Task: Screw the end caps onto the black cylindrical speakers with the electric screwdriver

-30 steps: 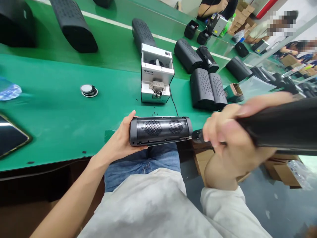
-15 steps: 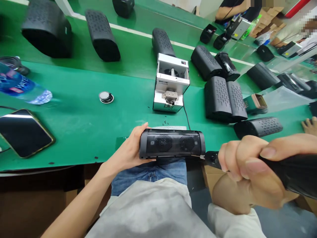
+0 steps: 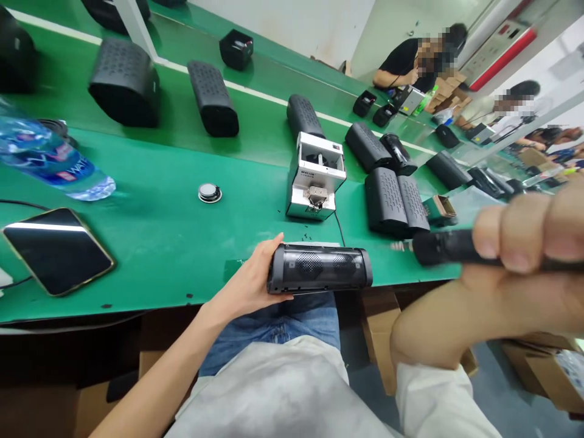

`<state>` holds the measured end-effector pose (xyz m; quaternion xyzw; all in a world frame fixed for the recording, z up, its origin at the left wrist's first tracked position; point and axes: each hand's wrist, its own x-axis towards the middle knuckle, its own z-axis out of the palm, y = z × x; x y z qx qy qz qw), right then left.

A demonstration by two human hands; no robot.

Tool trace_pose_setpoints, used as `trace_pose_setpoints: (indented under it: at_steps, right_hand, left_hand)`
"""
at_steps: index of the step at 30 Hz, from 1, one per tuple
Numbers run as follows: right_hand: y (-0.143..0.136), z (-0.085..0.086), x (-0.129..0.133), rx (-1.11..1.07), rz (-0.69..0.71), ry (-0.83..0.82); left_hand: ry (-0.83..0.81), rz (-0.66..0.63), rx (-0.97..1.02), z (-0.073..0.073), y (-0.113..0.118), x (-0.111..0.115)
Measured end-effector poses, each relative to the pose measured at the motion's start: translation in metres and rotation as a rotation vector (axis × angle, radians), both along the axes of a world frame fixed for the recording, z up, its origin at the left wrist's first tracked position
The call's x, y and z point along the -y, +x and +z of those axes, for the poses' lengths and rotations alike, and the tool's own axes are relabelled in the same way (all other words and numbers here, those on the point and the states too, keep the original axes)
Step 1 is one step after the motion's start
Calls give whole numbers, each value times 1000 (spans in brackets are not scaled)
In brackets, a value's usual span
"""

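My left hand [image 3: 255, 271] grips the left end of a black speaker [image 3: 322, 269] at the table's front edge, with two perforated round drivers showing through its face. In my right hand [image 3: 524, 243] is a black electric screwdriver [image 3: 447, 248], its tip pointing left, lifted apart from the speaker and blurred by motion. Beyond the speaker stands a white screw feeder [image 3: 316, 176]. Several tiny dark screws [image 3: 306, 236] lie on the green mat between the feeder and the speaker.
Left on the green table [image 3: 159, 243] are a phone [image 3: 59, 249], a water bottle [image 3: 55, 158] and a round silver part [image 3: 210, 193]. Speaker housings [image 3: 387, 198] stand to the right, others [image 3: 212, 100] along the back. Cardboard boxes [image 3: 381, 340] sit below. People [image 3: 406, 67] work at the far right.
My right hand has lifted the screwdriver up and right, away from the speaker's lower edge. The speaker stays in my left hand, tilted slightly. The camera view has shifted.
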<state>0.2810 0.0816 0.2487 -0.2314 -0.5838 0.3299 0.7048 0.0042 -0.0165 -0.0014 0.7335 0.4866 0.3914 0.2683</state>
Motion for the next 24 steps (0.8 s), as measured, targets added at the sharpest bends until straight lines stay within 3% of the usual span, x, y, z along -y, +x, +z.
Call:
trace_pose_setpoints:
  at_steps: [3,6,8,12,19,24]
  right_hand:
    - [-56,-3,-32,-137,-104,274]
    - [-104,-19,-59,-11,-107,185]
    - [-119,-30,-73,91,-111,110]
    - [-124,-42,-91,123,-109,81]
    - [-125,-44,-120,189,-118,37]
    - [-115,-45,-120,318,-84,-32]
  left_hand:
    - [-2,6,17,-1,0,0]
    - [11,9,26,-1,1,0]
    - [24,4,22,-1,1,1]
    - [26,-3,20,-1,1,0]
    - [38,-3,18,-1,1,-1]
    - [22,7,17,-1,2,0]
